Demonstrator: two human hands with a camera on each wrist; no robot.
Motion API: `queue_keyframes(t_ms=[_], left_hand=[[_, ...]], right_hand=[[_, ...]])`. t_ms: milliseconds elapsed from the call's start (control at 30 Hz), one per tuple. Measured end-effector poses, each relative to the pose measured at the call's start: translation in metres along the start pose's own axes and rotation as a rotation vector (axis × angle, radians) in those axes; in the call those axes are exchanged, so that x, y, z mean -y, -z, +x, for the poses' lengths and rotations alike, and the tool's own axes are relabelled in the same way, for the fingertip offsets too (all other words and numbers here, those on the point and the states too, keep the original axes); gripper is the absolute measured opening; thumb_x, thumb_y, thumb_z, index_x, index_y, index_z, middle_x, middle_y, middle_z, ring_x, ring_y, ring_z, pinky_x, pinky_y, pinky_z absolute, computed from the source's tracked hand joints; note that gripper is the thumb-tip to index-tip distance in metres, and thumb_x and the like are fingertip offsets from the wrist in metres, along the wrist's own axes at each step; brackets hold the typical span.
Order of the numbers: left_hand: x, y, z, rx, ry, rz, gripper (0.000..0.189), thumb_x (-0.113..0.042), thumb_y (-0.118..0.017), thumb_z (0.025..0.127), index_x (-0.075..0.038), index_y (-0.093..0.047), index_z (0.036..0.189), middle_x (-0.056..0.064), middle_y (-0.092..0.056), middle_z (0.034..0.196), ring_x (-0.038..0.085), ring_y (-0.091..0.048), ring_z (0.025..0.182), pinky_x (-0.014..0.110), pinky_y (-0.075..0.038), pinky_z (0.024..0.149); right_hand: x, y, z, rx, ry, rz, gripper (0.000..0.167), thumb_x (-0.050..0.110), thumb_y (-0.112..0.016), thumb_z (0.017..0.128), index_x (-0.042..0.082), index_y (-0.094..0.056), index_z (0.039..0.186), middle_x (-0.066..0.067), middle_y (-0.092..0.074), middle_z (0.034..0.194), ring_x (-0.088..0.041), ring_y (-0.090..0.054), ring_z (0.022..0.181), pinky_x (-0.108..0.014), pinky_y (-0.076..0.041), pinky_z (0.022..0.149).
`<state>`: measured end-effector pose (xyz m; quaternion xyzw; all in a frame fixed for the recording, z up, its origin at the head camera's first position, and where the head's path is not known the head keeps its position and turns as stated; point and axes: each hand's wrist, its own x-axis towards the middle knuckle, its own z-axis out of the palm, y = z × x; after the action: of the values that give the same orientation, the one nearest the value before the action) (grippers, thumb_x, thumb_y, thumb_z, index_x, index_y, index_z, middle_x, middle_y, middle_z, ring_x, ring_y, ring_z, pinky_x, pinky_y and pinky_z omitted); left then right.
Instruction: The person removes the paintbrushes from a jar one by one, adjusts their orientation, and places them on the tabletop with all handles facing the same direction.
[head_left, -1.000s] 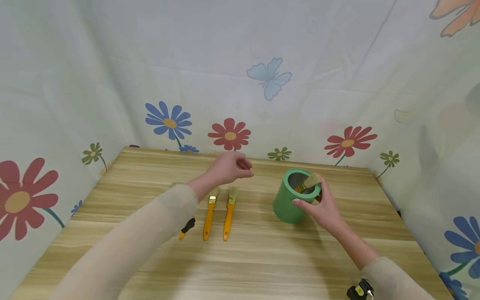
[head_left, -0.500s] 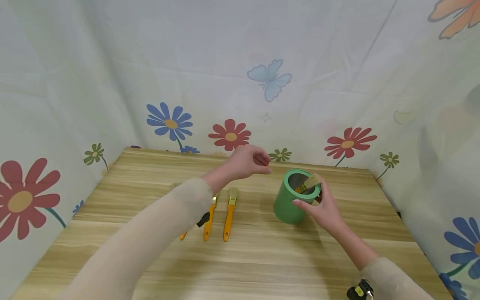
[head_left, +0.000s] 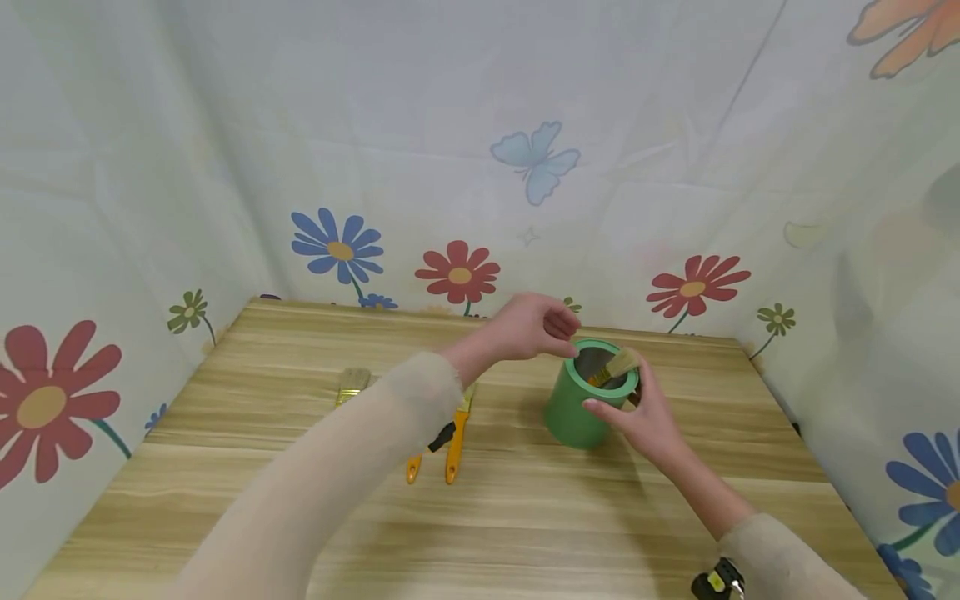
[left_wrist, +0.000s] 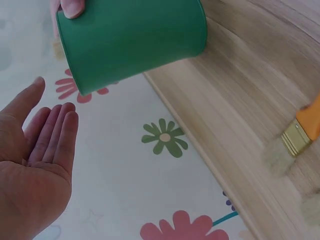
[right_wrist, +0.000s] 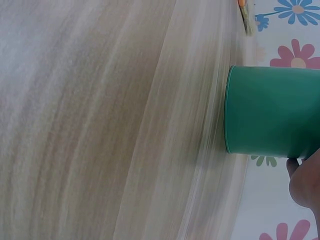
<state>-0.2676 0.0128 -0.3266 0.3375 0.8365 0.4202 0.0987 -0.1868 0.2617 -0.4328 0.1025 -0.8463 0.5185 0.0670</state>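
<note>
A green can (head_left: 576, 417) stands upright on the wooden table. My right hand (head_left: 645, 421) grips its upper right side, thumb in front and fingers behind. Inside the can leans a paintbrush (head_left: 621, 363), its pale bristles up by the right rim, close to my right fingers. My left hand (head_left: 534, 327) hovers at the can's left rim. In the left wrist view its fingers (left_wrist: 64, 135) are relaxed, thumb apart, and nothing is held. The right wrist view shows the can's green wall (right_wrist: 270, 110) and part of my right hand (right_wrist: 306, 185).
On the wooden table (head_left: 525, 517), left of the can, lie several paintbrushes: one with wide bristles (head_left: 353, 382), another with an orange handle (head_left: 454, 450). My left sleeve (head_left: 352, 458) crosses above and partly hides them. A flowered cloth (head_left: 420, 150) hangs behind the table.
My left hand has moved right, from above the brushes to the can's rim. The right hand, the can and the brush in it have stayed put.
</note>
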Motion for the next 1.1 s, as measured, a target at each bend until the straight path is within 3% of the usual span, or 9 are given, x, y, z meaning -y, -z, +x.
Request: queue_keyframes(t_ms=[733, 1100], left_hand=[[-0.018, -0.025, 0.021, 0.073, -0.018, 0.049, 0.038, -0.017, -0.085, 0.095, -0.003, -0.074, 0.128, 0.009, -0.077, 0.123, 0.014, -0.075, 0.109, 0.018, -0.058, 0.089], [-0.02, -0.04, 0.031, 0.048, 0.008, 0.08, 0.033, -0.019, -0.087, 0.093, -0.005, -0.077, 0.121, 0.004, -0.079, 0.113, 0.007, -0.074, 0.1, 0.015, -0.057, 0.083]], right_hand=[[0.0, 0.001, 0.0, 0.011, -0.011, 0.011, 0.095, 0.026, -0.085, 0.096, 0.009, -0.022, 0.166, -0.018, -0.043, 0.158, -0.038, -0.047, 0.145, -0.063, -0.035, 0.122], [-0.001, 0.001, 0.0, 0.013, -0.003, 0.011, 0.092, 0.025, -0.084, 0.096, 0.01, -0.025, 0.165, -0.015, -0.044, 0.158, -0.035, -0.047, 0.145, -0.061, -0.036, 0.122]])
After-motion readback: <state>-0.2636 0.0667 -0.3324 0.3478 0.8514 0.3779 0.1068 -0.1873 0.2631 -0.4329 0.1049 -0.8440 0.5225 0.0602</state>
